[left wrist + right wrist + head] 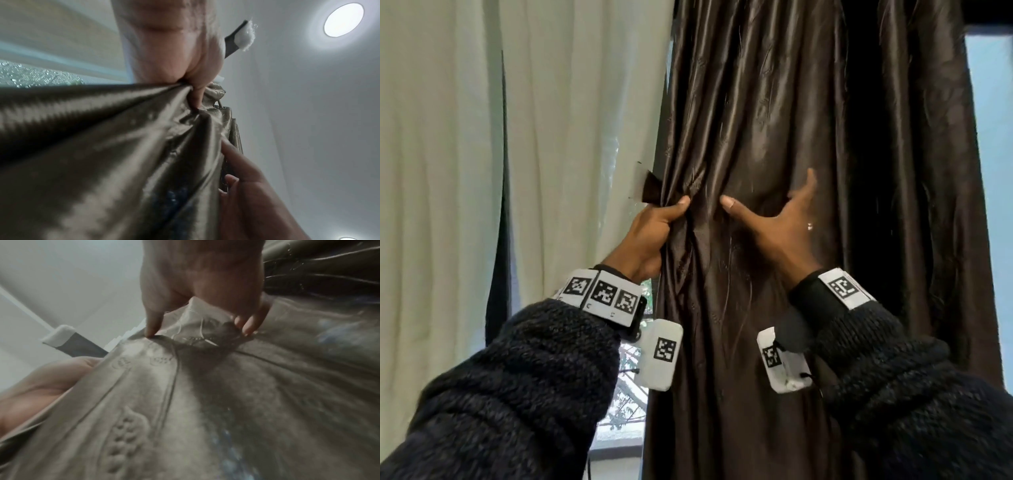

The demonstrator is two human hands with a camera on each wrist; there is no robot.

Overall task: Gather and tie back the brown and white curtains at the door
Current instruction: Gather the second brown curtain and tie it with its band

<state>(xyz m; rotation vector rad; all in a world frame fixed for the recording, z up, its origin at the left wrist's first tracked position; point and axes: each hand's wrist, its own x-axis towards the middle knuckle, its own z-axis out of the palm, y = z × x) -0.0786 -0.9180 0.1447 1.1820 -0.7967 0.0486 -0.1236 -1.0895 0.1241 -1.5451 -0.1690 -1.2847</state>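
Up at the door, the brown curtain (pixel 774 137) hung in shiny folds down the middle of the head view, with the white curtain (pixel 571 102) hanging just to its left. The left hand (pixel 654 233) was clamped on the brown curtain's left edge, fingers curled round a bunch of gathered cloth, thumb pressed on top. Just above that fist a short dark brown tie-back strap (pixel 652 186) poked out from behind the curtain's edge against the white one. The right hand (pixel 780 222) lay spread on the front of the brown curtain, thumb stretched left towards the left thumb, the two tips close but apart. Its fingers reached up and right, partly sunk into a fold. From the right wrist camera the fingertips (pixel 249 327) pressed into a pucker of the embossed fabric; whether they truly pinched it, I could not tell. The left wrist view showed the cloth drawn taut into the left fist, with a round ceiling light (pixel 343 20) glowing above. Both arms wore dark knitted sleeves (pixel 517 394) and white marker bands (pixel 602 296) at the wrists
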